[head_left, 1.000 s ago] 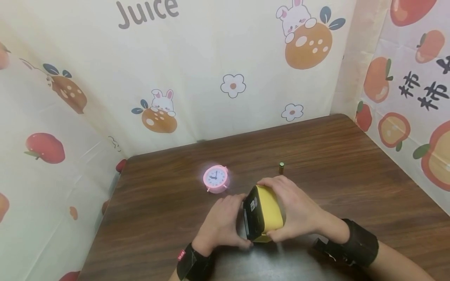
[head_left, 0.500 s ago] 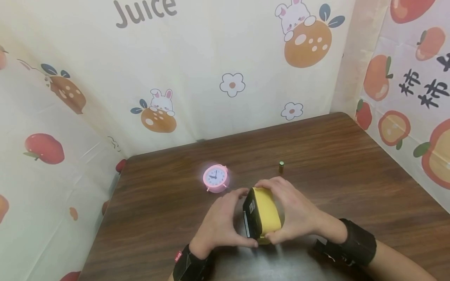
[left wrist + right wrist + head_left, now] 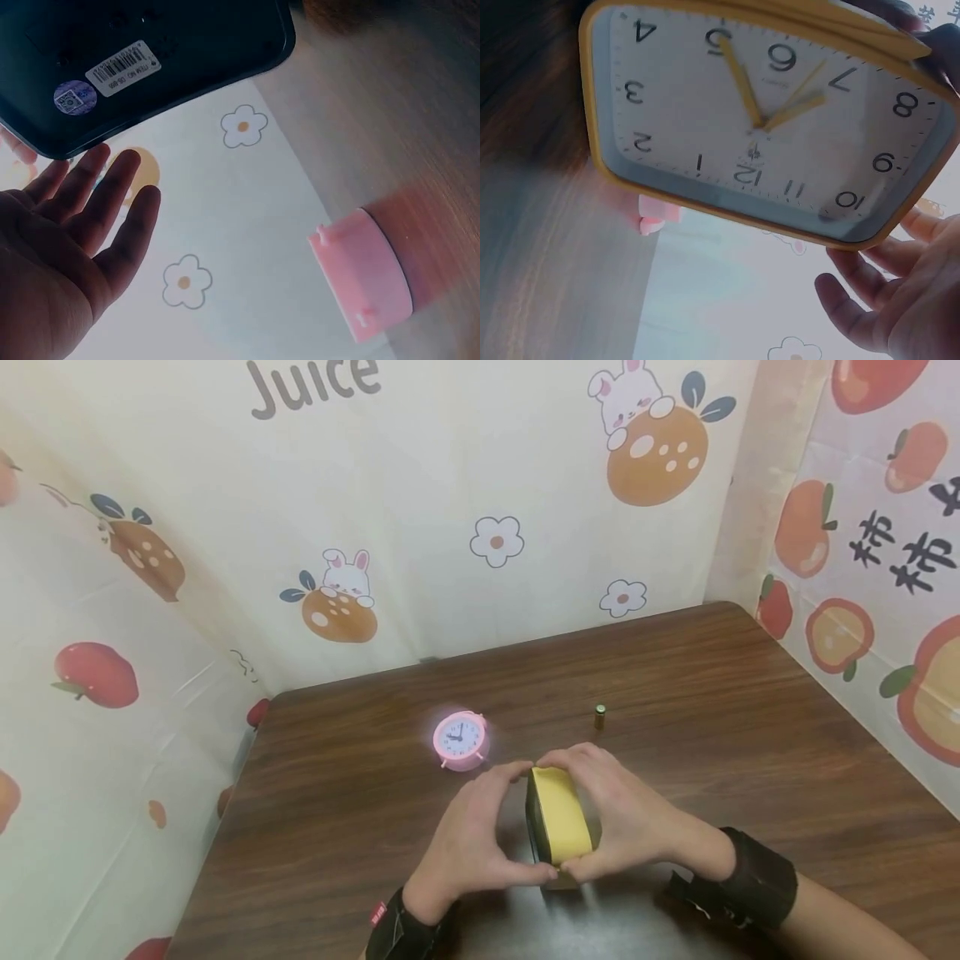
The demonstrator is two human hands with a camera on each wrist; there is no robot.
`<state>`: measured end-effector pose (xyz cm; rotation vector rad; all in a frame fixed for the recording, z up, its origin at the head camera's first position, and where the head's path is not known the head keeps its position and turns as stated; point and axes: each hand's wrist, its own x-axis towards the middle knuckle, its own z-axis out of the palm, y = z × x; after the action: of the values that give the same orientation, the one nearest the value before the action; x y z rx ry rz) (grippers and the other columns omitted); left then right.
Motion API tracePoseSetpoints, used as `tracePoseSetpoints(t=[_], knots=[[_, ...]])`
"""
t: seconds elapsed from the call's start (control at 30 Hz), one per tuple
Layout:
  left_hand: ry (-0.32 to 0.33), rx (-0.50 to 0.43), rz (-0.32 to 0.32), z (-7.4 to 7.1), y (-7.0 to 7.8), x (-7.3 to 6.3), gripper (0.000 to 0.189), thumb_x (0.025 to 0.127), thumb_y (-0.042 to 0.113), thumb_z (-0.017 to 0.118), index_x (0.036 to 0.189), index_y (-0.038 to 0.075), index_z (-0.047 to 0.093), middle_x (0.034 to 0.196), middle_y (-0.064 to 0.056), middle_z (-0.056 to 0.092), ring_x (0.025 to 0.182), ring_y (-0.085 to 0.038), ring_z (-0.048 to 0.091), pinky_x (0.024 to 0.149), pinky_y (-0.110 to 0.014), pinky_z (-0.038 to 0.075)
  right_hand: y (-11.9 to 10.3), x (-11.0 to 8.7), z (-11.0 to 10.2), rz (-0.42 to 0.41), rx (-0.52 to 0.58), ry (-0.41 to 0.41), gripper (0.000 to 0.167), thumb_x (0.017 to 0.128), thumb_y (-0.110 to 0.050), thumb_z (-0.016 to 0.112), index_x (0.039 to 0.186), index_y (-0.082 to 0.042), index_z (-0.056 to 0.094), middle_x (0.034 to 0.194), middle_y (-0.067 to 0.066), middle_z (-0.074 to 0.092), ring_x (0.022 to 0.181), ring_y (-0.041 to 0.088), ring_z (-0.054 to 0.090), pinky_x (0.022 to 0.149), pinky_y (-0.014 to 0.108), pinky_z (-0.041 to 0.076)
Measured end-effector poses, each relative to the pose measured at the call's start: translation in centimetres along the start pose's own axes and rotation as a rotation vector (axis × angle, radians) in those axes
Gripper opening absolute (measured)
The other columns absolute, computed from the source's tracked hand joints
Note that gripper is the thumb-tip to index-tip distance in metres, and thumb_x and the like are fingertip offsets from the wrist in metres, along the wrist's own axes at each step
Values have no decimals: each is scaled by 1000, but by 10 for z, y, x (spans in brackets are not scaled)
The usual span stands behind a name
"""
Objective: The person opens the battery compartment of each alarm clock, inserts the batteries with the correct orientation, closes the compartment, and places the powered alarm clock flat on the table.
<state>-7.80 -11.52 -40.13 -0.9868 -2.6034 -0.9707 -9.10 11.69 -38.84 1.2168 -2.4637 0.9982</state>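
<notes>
2 hands point(image 3: 468, 839) point(image 3: 633, 814) hold clock point(image 3: 562, 814) | white dial point(image 3: 739, 135) inside yellow frame point(image 3: 586, 82)

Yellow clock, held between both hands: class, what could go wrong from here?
The yellow clock could slip, since the left hand and right hand seem to hold it mainly by its edges. The right hand might bump the small battery beyond it, tipping it or setting it rolling. The left hand could nudge the pink clock nearby.
</notes>
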Motion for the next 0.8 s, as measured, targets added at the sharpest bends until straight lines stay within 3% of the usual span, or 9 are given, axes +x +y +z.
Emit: tracePoseSetpoints(t=[0.27,0.4,0.57,0.67,0.8], knots=[[-21,2,-26,-1,-1,-1,100,58,68,78,142,29,39,133,17,52,119,-1,51,98,-30,48,6,-3,2,2,42,-31,99,59,-54,84,140,-17,40,134,-10,48,118,8,44,86,33,51],[-41,-20,-42,-1,0,-1,100,59,67,78,142,27,39,134,19,51,119,-2,51,98,-31,48,8,-8,0,84,107,-117,105,64,-57,82,146,-15,31,142,-7,42,118,8,47,89,37,52],[-56,-44,-51,-2,-1,0,100,58,65,79,141,26,40,133,20,50,118,-8,54,98,-31,48,10,-12,-2,206,190,-238,118,62,-61,82,151,-22,15,143,-4,41,116,12,54,90,41,53],[-58,-44,-52,-3,-1,0,100,57,64,80,141,26,41,133,19,51,117,-8,54,98,-32,48,14,-15,-1,223,220,-275,122,60,-62,82,150,-24,9,139,0,43,119,18,54,91,43,52],[-58,-39,-51,-3,-2,-1,100,57,63,81,140,25,41,132,19,51,117,-7,53,98,-31,48,22,-18,4,202,244,-283,129,55,-58,87,148,-18,7,139,5,43,125,21,50,93,42,51]])
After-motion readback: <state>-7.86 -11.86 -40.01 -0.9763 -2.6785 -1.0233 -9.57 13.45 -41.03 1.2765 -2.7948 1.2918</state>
